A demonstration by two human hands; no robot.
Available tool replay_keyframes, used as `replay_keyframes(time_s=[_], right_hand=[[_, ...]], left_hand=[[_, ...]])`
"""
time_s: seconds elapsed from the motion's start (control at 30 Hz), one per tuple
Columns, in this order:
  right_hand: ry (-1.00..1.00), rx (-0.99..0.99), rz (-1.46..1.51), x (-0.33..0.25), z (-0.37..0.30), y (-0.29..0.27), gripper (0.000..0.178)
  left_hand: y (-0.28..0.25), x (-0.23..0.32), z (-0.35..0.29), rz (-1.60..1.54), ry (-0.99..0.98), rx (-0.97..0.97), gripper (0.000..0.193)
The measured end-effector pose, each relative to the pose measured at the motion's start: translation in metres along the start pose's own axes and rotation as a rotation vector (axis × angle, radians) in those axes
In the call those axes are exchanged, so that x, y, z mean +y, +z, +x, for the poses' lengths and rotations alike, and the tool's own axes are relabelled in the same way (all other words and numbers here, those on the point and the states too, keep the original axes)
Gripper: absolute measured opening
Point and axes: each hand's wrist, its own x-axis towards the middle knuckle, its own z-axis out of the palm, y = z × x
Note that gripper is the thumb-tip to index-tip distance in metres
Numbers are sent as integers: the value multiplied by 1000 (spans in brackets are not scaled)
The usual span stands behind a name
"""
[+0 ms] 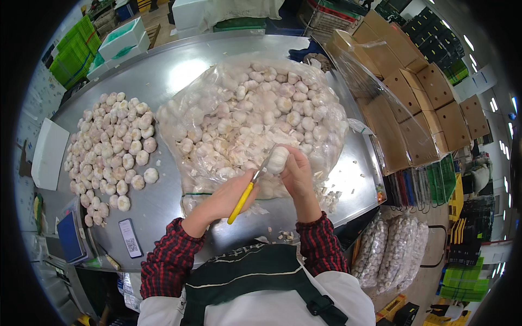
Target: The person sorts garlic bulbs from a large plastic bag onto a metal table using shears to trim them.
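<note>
My left hand (235, 194) is closed around a pair of yellow-handled snips (240, 205). Their metal blades point up and right, toward a white garlic bulb (277, 160). My right hand (298, 175) grips that bulb from its right side, fingers wrapped round it. Below both hands lies a large clear plastic bag (179, 117), spread open and full of garlic bulbs (284, 103). Loose papery skins (244, 142) cover the middle of the bulbs. Exactly where the blade tips meet the bulb is hard to make out.
A heap of garlic bulbs (111, 144) sits on the metal table (163, 214) at left. Near its front edge are a phone (130, 238), a blue-topped device (72, 239) and a thin-handled tool (112, 262). Cardboard boxes (418, 117) and filled garlic sacks (394, 252) stand at right.
</note>
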Motion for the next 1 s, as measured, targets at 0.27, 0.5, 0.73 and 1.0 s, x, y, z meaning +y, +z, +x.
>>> replay_keyframes(time_s=[0.27,0.5,0.73,1.0], right_hand=[[-108,167,-530,8,-16,23,57],[-83,140,-812,30,13,-18,46],[-180,-120,-1429,16,167,-99,34],[65,-335,-1430,17,194,-66,48]], left_hand=[[29,-4,1,-498,-149,-43,20],[29,-24,5,-849,-430,49,29],[-7,-22,1,-861,-342,160,31],[-34,-33,-24,-718,-309,276,28]])
